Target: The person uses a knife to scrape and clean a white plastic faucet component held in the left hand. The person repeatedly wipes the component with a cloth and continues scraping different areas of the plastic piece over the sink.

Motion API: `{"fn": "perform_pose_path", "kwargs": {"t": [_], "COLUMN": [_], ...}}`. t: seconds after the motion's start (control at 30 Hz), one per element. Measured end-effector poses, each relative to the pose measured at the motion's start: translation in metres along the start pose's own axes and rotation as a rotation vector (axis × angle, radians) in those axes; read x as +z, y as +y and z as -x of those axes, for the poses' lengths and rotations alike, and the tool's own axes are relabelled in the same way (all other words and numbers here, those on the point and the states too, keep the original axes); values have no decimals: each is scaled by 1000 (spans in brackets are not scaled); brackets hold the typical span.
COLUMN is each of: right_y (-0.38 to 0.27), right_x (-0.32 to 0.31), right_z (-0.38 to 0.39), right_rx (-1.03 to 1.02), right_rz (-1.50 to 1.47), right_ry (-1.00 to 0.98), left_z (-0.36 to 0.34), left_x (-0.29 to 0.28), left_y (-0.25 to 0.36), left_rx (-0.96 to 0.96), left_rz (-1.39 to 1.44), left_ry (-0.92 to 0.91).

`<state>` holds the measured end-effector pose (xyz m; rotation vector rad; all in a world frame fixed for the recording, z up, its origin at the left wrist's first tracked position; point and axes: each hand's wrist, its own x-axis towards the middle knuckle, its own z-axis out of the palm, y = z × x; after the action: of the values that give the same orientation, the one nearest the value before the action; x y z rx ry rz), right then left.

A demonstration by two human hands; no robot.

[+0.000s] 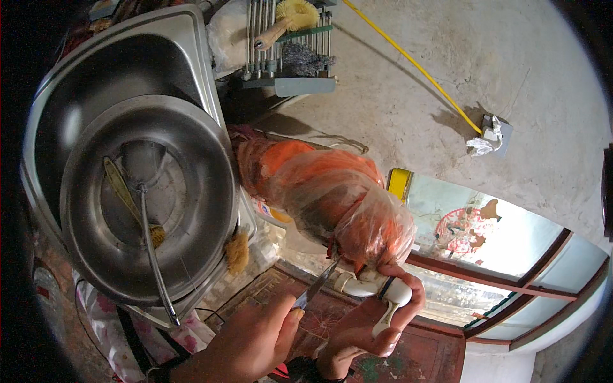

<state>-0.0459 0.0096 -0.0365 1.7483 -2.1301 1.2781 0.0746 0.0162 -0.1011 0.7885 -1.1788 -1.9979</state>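
Note:
My left hand (262, 338) grips a knife (311, 288) with its blade pointing up toward the lower end of an orange bundle (306, 182) wrapped in clear, wrinkled plastic. Beside it, my right hand (377, 319) holds a white plastic tap-like fitting (396, 290) with a lever handle, right under the bundle's end, where reddish material bunches around the fitting. Whether the blade touches that material is hard to tell.
A steel sink (43, 127) at left holds a wide basin (201, 147) with a ladle (153, 255) and brush. A rack (287, 64) with brushes stands above. A yellow rod (408, 51) rests on the pale surface at upper right, near a framed glass panel (511, 242).

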Motion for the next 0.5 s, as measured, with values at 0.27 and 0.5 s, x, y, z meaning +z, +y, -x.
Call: {"fn": "perform_pose_path", "kwargs": {"t": [0.27, 0.5], "right_y": [-21, 9], "right_x": [7, -5], "right_z": [-3, -11], "right_rx": [85, 26], "right_rz": [-116, -88], "right_ry": [120, 14], "left_z": [13, 10], "left_x": [-5, -20], "left_y": [-27, -4], "left_rx": [-50, 88], "left_rz": [-295, -76], "left_ry": [55, 40]}}
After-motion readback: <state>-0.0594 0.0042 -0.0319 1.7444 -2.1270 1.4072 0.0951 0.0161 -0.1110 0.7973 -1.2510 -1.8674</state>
